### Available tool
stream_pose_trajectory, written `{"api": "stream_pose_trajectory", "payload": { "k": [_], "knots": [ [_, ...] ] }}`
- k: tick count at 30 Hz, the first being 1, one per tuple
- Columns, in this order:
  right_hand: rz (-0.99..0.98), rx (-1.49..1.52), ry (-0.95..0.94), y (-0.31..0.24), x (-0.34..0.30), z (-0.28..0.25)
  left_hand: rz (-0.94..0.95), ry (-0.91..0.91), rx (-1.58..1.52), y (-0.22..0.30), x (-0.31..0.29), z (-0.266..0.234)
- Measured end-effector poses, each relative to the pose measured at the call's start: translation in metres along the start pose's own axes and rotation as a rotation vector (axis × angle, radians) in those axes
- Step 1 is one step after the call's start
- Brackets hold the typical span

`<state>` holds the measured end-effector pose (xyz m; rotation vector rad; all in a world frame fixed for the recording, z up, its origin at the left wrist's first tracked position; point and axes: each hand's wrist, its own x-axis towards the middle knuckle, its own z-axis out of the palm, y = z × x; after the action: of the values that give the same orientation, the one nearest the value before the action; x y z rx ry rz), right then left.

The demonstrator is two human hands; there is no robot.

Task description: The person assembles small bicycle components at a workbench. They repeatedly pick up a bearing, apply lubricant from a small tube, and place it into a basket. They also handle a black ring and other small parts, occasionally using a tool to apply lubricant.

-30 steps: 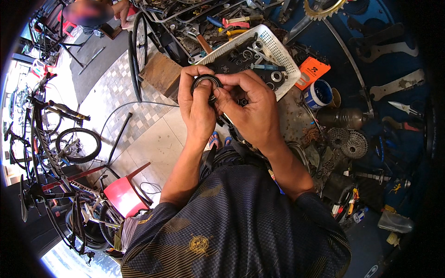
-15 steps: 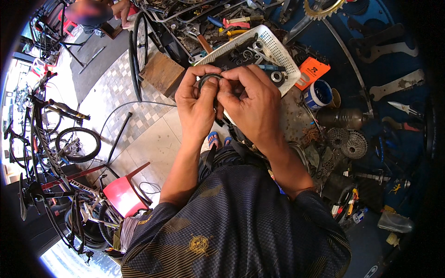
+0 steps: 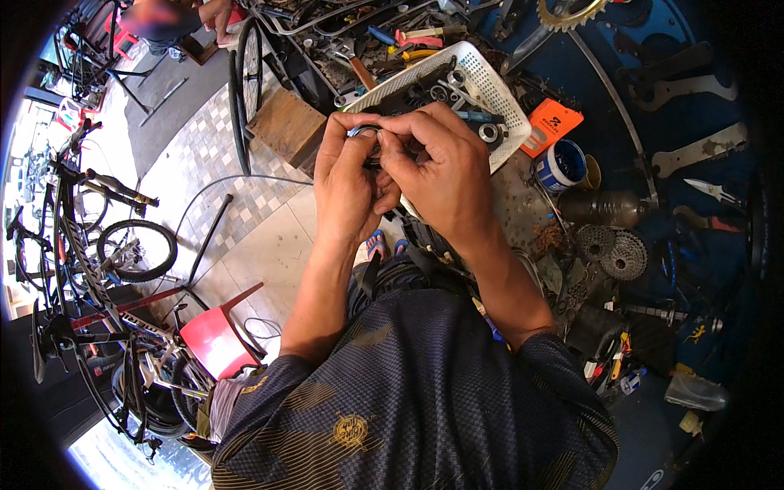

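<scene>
Both hands meet in front of my chest around a small dark ring with a shiny rim [image 3: 365,130]; its exact kind is hard to make out. My left hand [image 3: 345,184] pinches its left side between thumb and fingers. My right hand [image 3: 445,167] is closed at its right side, thumb and index fingertips pressed on the ring. My fingers cover much of the ring. Just beyond the hands, a white perforated basket [image 3: 500,80] holds metal rings, round parts and a blue-handled tool [image 3: 478,117].
A wooden block [image 3: 284,124] lies left of the basket. To the right are an orange packet [image 3: 552,125], a blue-and-white tub [image 3: 560,166], a bottle [image 3: 600,209] and cassette sprockets [image 3: 625,255]. Bicycles [image 3: 135,251] and a red chair [image 3: 219,343] stand left. Another person [image 3: 214,18] is at the far left.
The ring has tilted and turned between my fingers, so its shiny rim shows. My right hand has shifted slightly left and farther away, and its fingertips now lie over the ring.
</scene>
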<state>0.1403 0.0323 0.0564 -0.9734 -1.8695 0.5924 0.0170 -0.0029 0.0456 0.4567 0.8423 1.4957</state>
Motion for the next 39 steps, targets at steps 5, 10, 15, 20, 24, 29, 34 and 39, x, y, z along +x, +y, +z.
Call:
{"api": "stream_pose_trajectory", "payload": {
  "k": [5,10,15,20,24,29,34,39],
  "knots": [
    [0.005,0.05,0.01,0.001,0.0,0.002,-0.018,-0.03,-0.02,0.002,-0.002,0.0],
    [-0.002,0.083,0.018,0.004,0.001,0.001,-0.02,-0.045,-0.027,0.001,-0.002,0.0],
    [-0.037,0.044,0.014,0.003,0.003,0.002,0.012,-0.044,-0.025,0.001,0.001,-0.001],
    [-0.047,0.036,0.005,0.003,0.003,0.002,0.033,-0.008,-0.053,-0.001,0.006,-0.001],
    [-0.06,0.029,0.001,0.004,0.003,0.003,0.052,-0.02,-0.063,-0.002,0.008,-0.002],
    [-0.085,0.024,0.005,0.006,0.003,0.005,0.097,-0.028,-0.053,-0.005,0.012,-0.005],
    [-0.103,0.01,-0.002,0.009,0.003,0.007,0.086,-0.022,-0.066,-0.005,0.014,-0.006],
    [0.011,0.071,-0.028,0.01,0.005,0.005,0.059,-0.052,-0.029,-0.003,0.014,-0.008]
  ]
}}
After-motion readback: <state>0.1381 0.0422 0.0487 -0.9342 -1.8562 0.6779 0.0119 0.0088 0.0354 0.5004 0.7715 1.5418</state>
